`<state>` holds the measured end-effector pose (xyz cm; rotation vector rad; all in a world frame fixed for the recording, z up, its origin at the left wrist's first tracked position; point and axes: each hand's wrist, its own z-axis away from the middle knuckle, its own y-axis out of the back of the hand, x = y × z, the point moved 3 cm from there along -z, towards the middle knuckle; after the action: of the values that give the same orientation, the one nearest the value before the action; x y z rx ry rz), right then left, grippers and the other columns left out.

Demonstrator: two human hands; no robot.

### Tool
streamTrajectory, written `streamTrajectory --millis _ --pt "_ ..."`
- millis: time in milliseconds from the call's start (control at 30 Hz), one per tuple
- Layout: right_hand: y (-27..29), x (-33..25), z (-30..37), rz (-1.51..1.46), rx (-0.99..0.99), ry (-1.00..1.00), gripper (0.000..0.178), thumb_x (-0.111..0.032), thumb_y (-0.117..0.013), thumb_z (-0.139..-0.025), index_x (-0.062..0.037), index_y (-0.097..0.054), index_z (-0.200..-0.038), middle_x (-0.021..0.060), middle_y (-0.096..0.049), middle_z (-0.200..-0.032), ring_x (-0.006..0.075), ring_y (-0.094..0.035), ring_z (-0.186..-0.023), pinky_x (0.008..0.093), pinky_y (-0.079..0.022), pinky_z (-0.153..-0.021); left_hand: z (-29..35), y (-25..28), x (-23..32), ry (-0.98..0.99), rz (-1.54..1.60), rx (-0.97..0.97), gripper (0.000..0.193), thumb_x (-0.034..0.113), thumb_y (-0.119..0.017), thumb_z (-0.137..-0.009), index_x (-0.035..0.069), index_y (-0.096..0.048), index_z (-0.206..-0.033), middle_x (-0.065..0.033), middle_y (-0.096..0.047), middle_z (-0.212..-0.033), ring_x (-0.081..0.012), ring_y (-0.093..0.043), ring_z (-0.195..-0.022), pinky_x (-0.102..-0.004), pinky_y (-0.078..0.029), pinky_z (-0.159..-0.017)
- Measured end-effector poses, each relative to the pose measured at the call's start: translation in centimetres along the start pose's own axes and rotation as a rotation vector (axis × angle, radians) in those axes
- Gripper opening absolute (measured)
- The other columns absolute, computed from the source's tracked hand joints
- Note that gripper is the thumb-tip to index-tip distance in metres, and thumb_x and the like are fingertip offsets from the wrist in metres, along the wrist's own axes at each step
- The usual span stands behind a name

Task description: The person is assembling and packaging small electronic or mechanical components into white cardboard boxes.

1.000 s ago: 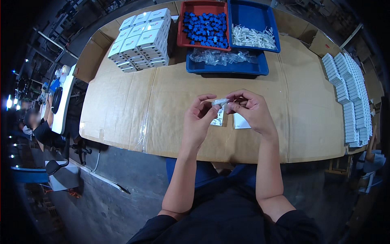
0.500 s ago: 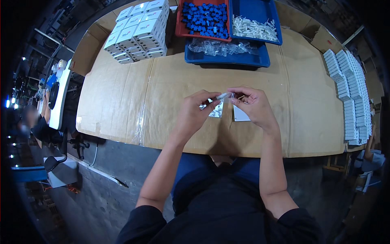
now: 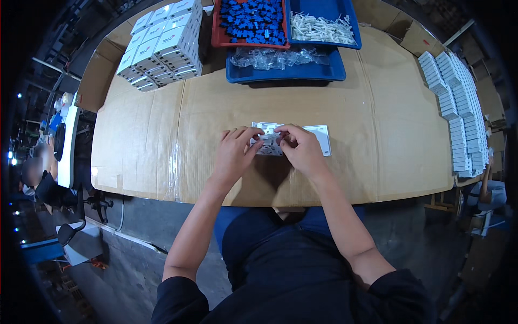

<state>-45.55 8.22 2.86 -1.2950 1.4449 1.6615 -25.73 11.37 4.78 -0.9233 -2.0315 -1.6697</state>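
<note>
A small clear plastic bag (image 3: 268,137), with something whitish at it, is pinched between the fingertips of both my hands. My left hand (image 3: 236,151) grips its left end with thumb and forefinger. At its right end, my right hand (image 3: 302,148) has thumb and fingers closed on it. Beneath the fingertips lies a white box or tray with grey and dark patches (image 3: 266,149), partly covered by my hands. Beside it, on the right, is a flat white panel (image 3: 322,141); whether the two are joined is hidden behind my right hand.
Stacked white boxes (image 3: 162,46) stand at the back left. At the back are a red tray (image 3: 220,40) of blue parts, a blue tray (image 3: 353,32) of white sticks and another blue tray (image 3: 286,74) of clear bags. White box stacks (image 3: 458,116) line the cardboard-covered table's (image 3: 334,183) right edge.
Both hands have come lower over the white box with the small bag, which now lies closer to level between them. The whole view has shifted a little, and more of the white panel shows.
</note>
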Motion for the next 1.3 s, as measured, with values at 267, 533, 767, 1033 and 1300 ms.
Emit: streamTrajectory --millis 267,533,767,1033,1300 --pt "-0.8 -0.5 0.4 0.295 0.05 0.103 0.008 -0.014 -0.071 -0.093 -0.0071 -0.07 -0.097 0.0027 -0.069 -0.099 0.0253 -0.07 -0.082 0.0372 -0.056 -0.072 -0.2 -0.1 -1.5 -0.153 -0.157 0.015 0.01 0.017 -0.078 -0.087 0.012 -0.078 -0.095 0.0001 -0.072 -0.099 -0.0226 -0.064 -0.095 -0.0387 -0.043 -0.091" --pt "-0.1 0.0 -0.1 0.374 -0.115 0.097 0.012 -0.012 -0.071 -0.092 -0.007 -0.075 -0.103 0.001 -0.07 -0.107 0.0224 -0.071 -0.087 0.0355 -0.056 -0.077 0.7 0.2 -1.3 -0.221 -0.061 -0.114 0.022 0.015 -0.079 -0.085 0.007 -0.078 -0.105 -0.0051 -0.072 -0.11 -0.0262 -0.064 -0.099 -0.0401 -0.05 -0.09" --pt "0.1 -1.5 -1.2 0.495 -0.228 -0.014 0.009 -0.013 -0.069 -0.091 -0.0076 -0.073 -0.096 0.0021 -0.069 -0.107 0.0263 -0.07 -0.091 0.0404 -0.055 -0.079 1.8 -0.8 -2.1 -0.222 -0.05 -0.066 0.036 0.014 -0.081 -0.08 0.005 -0.072 -0.114 -0.0069 -0.069 -0.118 -0.0286 -0.062 -0.106 -0.0424 -0.051 -0.094" --pt "0.0 -1.9 -0.5 0.636 -0.221 0.203 0.008 -0.01 -0.066 -0.088 -0.0054 -0.071 -0.093 0.011 -0.068 -0.097 0.0317 -0.071 -0.089 0.0467 -0.057 -0.075 2.0 -0.8 -0.6 -0.206 -0.169 -0.147 0.041 0.014 -0.082 -0.075 0.005 -0.071 -0.113 -0.0073 -0.066 -0.117 -0.0281 -0.061 -0.109 -0.0407 -0.048 -0.096" --pt "0.4 -1.7 0.9 0.639 -0.208 0.268 0.013 -0.01 -0.066 -0.088 -0.0073 -0.073 -0.098 0.0086 -0.068 -0.101 0.0308 -0.07 -0.091 0.0467 -0.056 -0.078 3.0 -1.1 0.6 -0.179 -0.182 -0.138 0.039 0.004 -0.074 -0.077 0.008 -0.073 -0.115 -0.0067 -0.067 -0.118 -0.0293 -0.062 -0.11 -0.0417 -0.048 -0.097"
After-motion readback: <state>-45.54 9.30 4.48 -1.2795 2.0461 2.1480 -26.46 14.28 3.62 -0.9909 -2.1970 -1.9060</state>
